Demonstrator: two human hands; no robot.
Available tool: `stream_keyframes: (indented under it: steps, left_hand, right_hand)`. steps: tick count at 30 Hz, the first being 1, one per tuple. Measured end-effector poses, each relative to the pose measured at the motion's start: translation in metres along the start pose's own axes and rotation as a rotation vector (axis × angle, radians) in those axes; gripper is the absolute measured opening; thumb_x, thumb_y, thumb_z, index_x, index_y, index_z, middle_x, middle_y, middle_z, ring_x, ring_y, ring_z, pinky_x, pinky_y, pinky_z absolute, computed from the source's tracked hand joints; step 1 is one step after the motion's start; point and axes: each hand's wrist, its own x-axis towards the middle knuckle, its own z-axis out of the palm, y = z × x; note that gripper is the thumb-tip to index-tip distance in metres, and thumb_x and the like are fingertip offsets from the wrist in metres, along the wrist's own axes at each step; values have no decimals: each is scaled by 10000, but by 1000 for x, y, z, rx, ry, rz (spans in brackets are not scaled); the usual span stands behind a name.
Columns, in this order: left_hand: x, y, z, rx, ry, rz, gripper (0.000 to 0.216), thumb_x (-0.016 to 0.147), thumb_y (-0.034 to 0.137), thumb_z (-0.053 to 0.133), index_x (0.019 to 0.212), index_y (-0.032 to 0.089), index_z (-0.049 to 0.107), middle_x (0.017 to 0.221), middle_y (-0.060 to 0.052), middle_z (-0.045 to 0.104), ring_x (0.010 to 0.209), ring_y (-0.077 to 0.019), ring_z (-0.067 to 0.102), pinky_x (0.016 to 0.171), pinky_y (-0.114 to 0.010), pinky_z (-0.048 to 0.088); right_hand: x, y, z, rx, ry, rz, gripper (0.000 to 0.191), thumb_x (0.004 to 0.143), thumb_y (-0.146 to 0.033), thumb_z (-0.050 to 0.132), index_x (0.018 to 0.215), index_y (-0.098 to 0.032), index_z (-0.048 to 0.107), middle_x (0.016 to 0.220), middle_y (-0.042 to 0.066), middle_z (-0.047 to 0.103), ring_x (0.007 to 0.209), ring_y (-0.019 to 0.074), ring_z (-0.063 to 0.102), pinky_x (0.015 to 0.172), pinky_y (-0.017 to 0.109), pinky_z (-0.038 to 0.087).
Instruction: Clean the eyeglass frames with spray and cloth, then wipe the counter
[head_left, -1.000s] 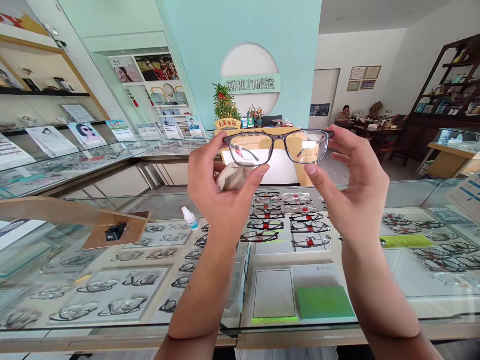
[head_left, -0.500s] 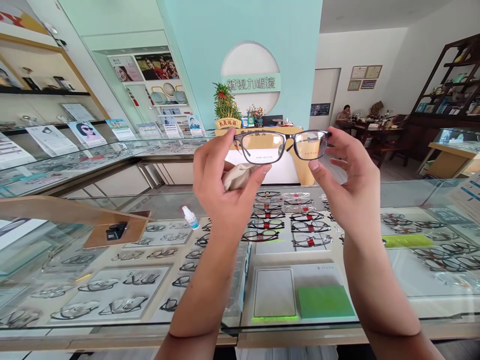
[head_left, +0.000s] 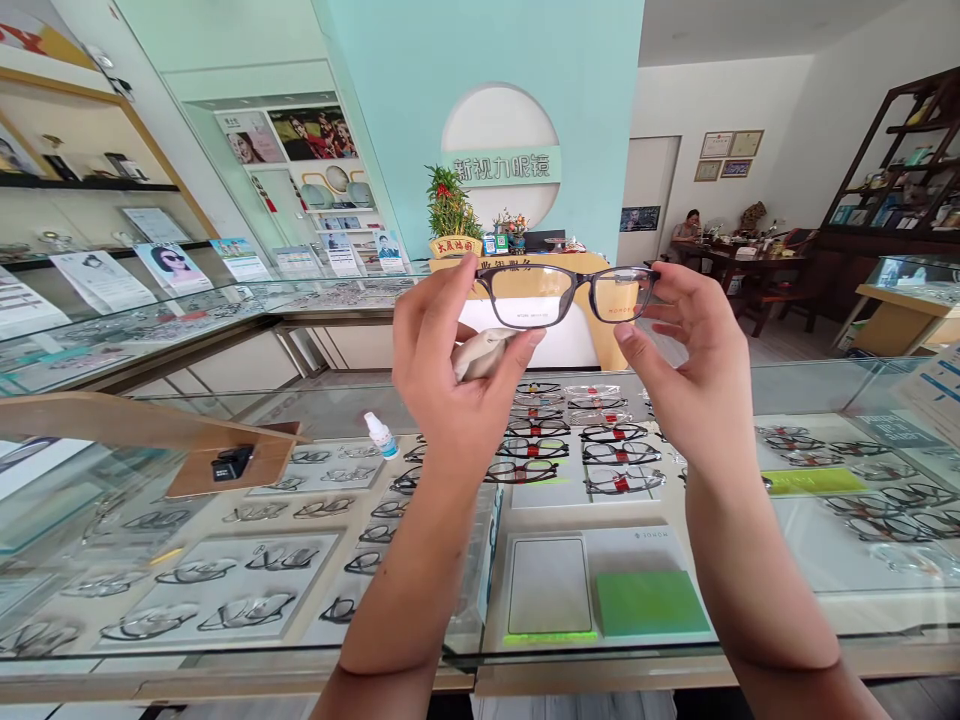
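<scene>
A pair of dark-framed eyeglasses [head_left: 579,277] is held up level above the glass counter, between both hands. My left hand [head_left: 457,365] grips the left end of the frame between thumb and fingers. A bunched pale cloth [head_left: 478,354] is tucked in that same palm. My right hand [head_left: 694,365] pinches the frame's right end, thumb below and fingers above. Small printing shows on both lenses. The temples are mostly hidden behind the frame and hands. A small white spray bottle [head_left: 381,436] stands on the counter left of my left forearm.
Below the hands stretches a glass display counter [head_left: 480,655] with several rows of eyeglasses [head_left: 621,452] inside. A green block [head_left: 651,603] lies there too. A wooden stand [head_left: 236,462] sits on the left. Far right, a person [head_left: 686,232] sits by a dark table.
The eyeglasses have turned slightly, and the left lens sits a little further right. My left hand has shifted slightly right, my right hand slightly left. Both keep hold of the frame.
</scene>
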Motion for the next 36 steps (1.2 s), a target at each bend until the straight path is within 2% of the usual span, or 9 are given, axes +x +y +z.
stream_keyframes:
  steps: [4,16,22,28,33,36]
  left_hand:
    - [-1,-4,1,28,-19,4,631,950,550,795,1511,320,619,1437,-79,707,1141,-258,720,737,-387,608]
    - [-3,-4,2,-71,-4,-30,672,891,353,889,1511,314,632,1477,-60,699,1035,-204,713,709,-361,560]
    - [-4,-5,1,-19,-6,-16,662,922,451,855,1521,310,609,1468,-82,683,1075,-233,714,718,-386,576]
    - [-6,-3,-1,-41,-67,-170,635,956,570,774,1542,467,552,1563,-31,619,1252,-306,702,882,-505,638]
    - [-5,-4,-1,-23,-18,-100,651,919,583,808,1509,411,593,1495,-31,664,1204,-298,725,817,-499,646]
    - [-3,-3,-1,-8,-51,-147,646,937,637,763,1512,411,576,1530,-36,645,1311,-331,693,851,-532,657]
  right_hand:
    - [0,0,1,-35,21,-11,522,1009,-450,743,1487,-359,556,1491,112,669,1240,326,724,1048,594,618]
    - [-2,-2,3,-59,54,-19,542,992,-423,750,1495,-361,556,1499,100,660,1201,301,721,997,551,642]
    - [-3,-1,4,-83,33,-13,555,1009,-428,722,1536,-374,559,1495,97,680,1185,298,729,999,559,641]
    - [-2,-3,3,-62,40,-27,546,1005,-433,728,1528,-381,578,1538,87,664,1210,301,725,1027,564,631]
    - [0,-5,3,-47,36,-20,538,996,-435,731,1512,-373,591,1553,90,665,1381,327,648,1068,570,615]
    - [0,-5,4,-38,26,-12,538,998,-427,722,1513,-361,583,1538,99,677,1377,322,653,1070,566,613]
